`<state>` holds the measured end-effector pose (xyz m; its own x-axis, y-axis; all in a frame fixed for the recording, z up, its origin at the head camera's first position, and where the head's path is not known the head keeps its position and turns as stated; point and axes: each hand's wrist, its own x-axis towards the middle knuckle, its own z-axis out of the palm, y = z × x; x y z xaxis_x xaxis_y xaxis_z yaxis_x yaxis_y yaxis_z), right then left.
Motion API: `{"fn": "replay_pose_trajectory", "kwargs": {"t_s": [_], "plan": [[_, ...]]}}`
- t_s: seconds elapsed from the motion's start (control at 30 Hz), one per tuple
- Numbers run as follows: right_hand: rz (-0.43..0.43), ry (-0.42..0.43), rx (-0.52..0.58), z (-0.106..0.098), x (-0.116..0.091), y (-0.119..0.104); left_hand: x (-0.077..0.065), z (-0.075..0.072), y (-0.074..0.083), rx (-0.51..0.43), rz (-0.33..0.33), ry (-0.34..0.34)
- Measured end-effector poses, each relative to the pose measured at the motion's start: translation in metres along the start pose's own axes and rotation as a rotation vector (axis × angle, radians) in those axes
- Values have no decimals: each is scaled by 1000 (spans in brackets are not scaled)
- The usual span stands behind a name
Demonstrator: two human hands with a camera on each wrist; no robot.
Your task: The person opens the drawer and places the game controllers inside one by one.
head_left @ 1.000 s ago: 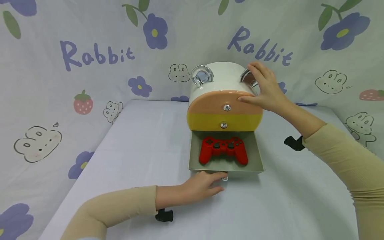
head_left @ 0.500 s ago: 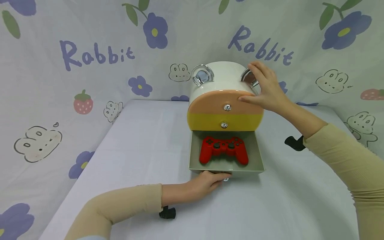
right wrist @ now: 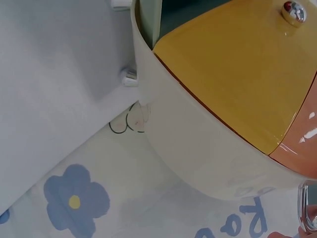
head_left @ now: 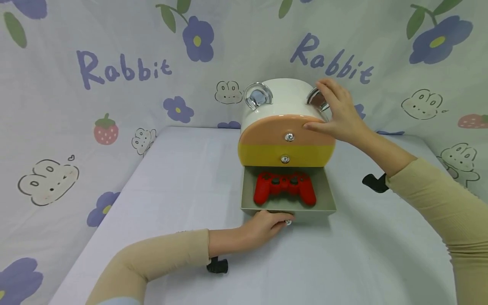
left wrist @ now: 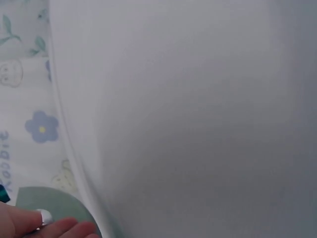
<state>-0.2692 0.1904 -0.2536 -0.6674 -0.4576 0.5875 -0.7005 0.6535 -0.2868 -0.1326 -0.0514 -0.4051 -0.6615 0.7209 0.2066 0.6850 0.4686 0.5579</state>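
A rounded white drawer cabinet [head_left: 286, 97] with chrome ear-shaped loops stands on the table. Its orange drawer [head_left: 263, 134] and yellow drawer [head_left: 263, 155] are closed, while the green bottom drawer [head_left: 330, 199] is pulled out. Inside that one lies a red game controller [head_left: 284, 186]. My left hand [head_left: 259, 231] pinches the bottom drawer's silver knob [left wrist: 45, 216] between thumb and fingers. At the cabinet's upper right, my right hand [head_left: 340, 112] grips it, thumb on the orange front and fingers at the chrome loop [head_left: 317, 99]. In the right wrist view only fingertips show beside the loop.
White cloth covers the table [head_left: 183, 178]. Behind hangs a printed curtain [head_left: 133, 34] with flowers and rabbits. Short silver feet [right wrist: 130, 78] hold the cabinet off the table. A black camera mount [head_left: 218, 266] sits under the left wrist, another [head_left: 375, 183] by the right.
My left hand has moved right and closed its fingers on the knob. The bottom drawer's front edge and the controller now sit slightly higher in the head view. My right hand stays put.
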Motion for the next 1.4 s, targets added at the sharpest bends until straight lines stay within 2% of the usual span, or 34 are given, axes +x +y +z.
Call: {"fn": "replay_pose_trajectory", "kwargs": {"t_s": [0.17, 0.3, 0.5, 0.77, 1.07, 1.4], "plan": [[-14, 6, -3, 1, 0, 1, 5, -2, -3, -5, -21, -8], [-20, 10, -4, 1, 0, 1, 10, -6, -5, -7, -63, -20], [9, -1, -10, -1, 0, 0, 18, -10, -9, -10, -91, -28], [24, -5, -13, -2, -1, 1, 25, -12, -17, -39, -95, 0], [-14, 6, -7, 0, -1, 2, 43, -12, -36, -54, -113, 84], [-46, 42, -3, 2, -1, 1, 57, -16, -43, -30, -162, 82]]}}
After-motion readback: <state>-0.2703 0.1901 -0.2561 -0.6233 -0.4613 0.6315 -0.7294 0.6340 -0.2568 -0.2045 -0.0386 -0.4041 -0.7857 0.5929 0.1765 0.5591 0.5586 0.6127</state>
